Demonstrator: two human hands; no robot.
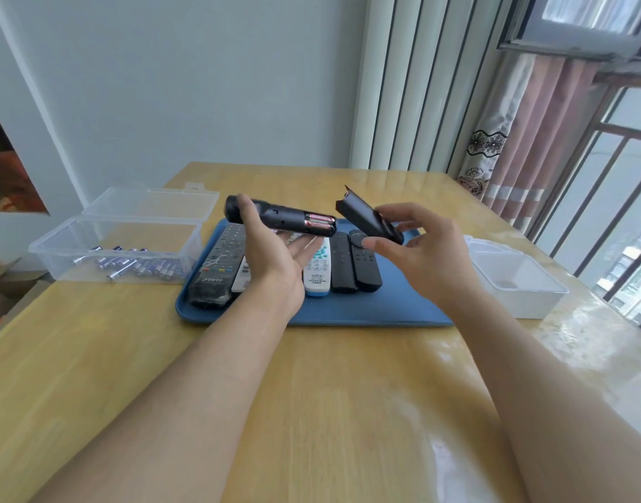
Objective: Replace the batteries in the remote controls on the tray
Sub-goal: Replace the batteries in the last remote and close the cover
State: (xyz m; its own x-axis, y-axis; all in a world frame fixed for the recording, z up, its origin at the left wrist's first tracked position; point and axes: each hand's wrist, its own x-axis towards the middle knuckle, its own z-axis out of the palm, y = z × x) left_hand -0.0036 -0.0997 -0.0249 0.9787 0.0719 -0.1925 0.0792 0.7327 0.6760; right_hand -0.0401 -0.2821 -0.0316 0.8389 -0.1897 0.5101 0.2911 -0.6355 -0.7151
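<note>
My left hand (271, 255) holds a black remote (275, 217) above the blue tray (348, 310), thumb over its top and fingers underneath. The remote's back is uncovered, and two pink batteries (317, 223) show in its compartment. Just to the right of that remote, my right hand (420, 248) pinches the black battery cover (366, 219), tilted in the air. Several other remotes lie side by side on the tray: a large black one (217, 270), a white one (317, 270) and two slim black ones (355, 266).
A clear open box (119, 248) with several purple batteries (137, 265) stands left of the tray. A clear box (518, 285) sits to the right. The wooden table (311, 393) stretches toward me. Curtains and a window are at the right.
</note>
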